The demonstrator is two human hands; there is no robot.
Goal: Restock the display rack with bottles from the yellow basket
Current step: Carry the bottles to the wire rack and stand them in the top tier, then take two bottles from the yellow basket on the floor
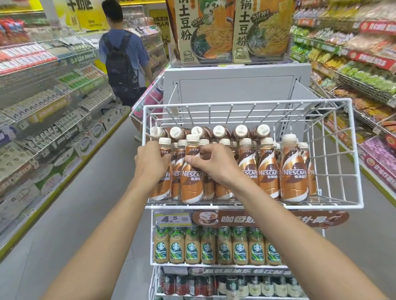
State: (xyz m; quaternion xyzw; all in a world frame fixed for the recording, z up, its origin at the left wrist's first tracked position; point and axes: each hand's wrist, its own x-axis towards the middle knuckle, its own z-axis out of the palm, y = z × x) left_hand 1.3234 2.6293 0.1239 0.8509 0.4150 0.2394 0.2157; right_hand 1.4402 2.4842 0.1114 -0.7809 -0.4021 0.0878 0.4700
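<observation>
**Head view: top shelf mostly stocked, a gap left**

Rack [234,86] work looks well on. The top shelf [356,155] is packed at left and middle, with bare wire at the back right, so I judge a few bottles remain to add. The yellow basket is out of view. The left hand [154,164] curls round the end bottle [161,189], and the right hand [213,160] pinches the front bottle [191,186]. Six back bottles [219,132] lie cap-forward. At least eight stand upright, some hidden by the hands.

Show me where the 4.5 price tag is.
The price tag sits low in the view, left of centre, below the white wire basket and above the green-labelled bottles.
</observation>
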